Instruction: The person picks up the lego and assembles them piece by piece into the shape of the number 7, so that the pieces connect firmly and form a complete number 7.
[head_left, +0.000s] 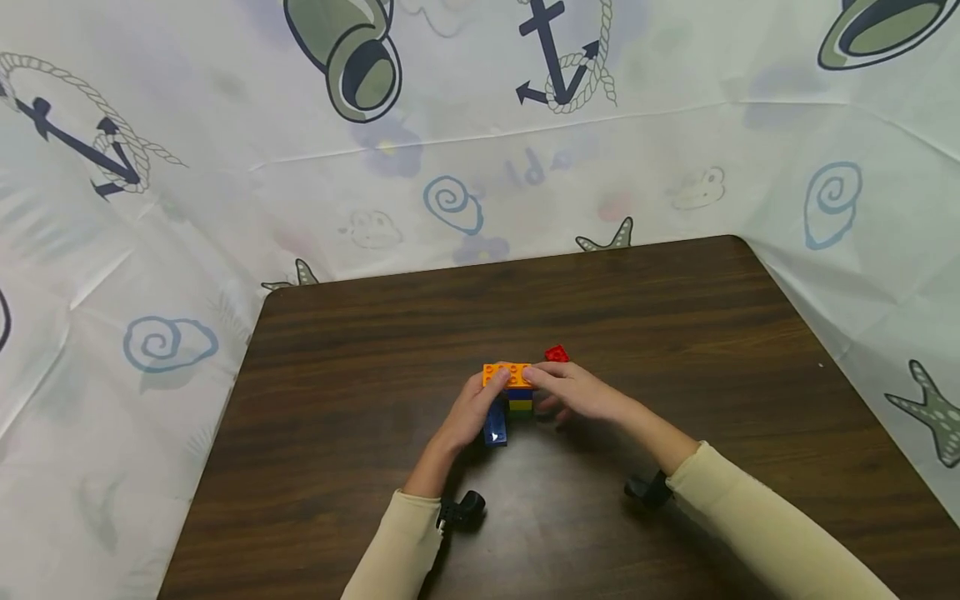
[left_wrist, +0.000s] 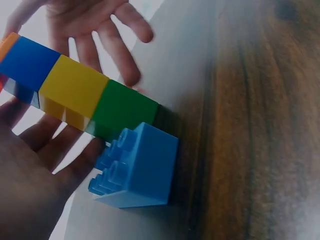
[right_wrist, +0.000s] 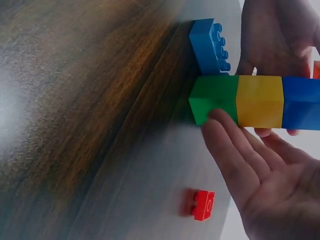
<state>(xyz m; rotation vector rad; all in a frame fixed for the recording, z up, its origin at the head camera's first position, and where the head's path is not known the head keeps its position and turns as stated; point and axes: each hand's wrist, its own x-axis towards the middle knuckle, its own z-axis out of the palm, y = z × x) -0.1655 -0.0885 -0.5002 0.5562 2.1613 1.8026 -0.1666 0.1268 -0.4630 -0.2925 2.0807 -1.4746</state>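
Loose blue brick (head_left: 496, 425), near left; far end hidden by left hand (head_left: 468, 417). Brick stack (right_wrist: 260, 102) beside it, contact unclear. Left thumb on orange top brick (head_left: 507, 375), fingers loosely round behind, partly hidden. Right hand (head_left: 585, 392): thumb touching orange, fingers extended, gripping nothing. Red brick (head_left: 557, 354), far right, partly covered.

I'm seeing a few faint purplish letters (head_left: 536, 167) showing on the patterned cloth (head_left: 660, 142) that is hanging beyond the middle of the table's (head_left: 375, 358) far edge. One is looking like a "d"; the rest are staying too pale for making out any word.
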